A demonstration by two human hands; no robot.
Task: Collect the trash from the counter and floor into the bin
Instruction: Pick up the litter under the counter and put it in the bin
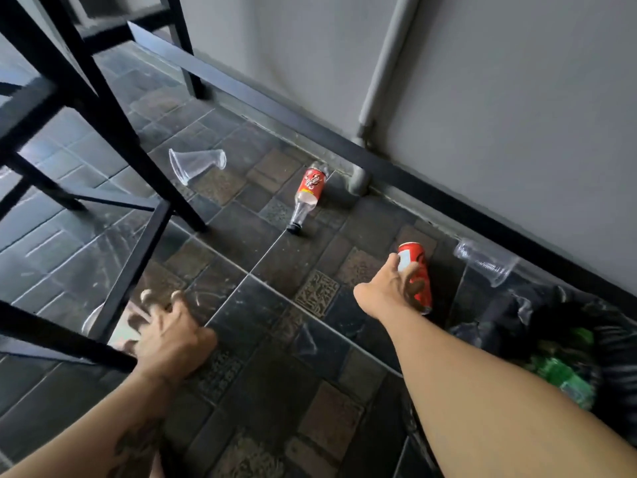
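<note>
Reaching right, the right hand (391,288) closes around the red aluminium drink can (415,277) beside the black bin bag (551,326); the blurred left hand (169,334), fingers curled, seems to grip a clear plastic cup (94,319) near left.

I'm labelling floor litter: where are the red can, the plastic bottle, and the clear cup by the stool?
red can (418,281), head view, lower side of its body.
plastic bottle (311,183), head view, red label.
clear cup (196,163), head view, side wall.

Just one head-mounted wide-angle view, tilted steeply down at the tiled floor (275,339) from close above. Facing toward the grey wall (482,98) across the top right, with black stool legs (113,108) crowding the left. No second view to overlap with.
</note>
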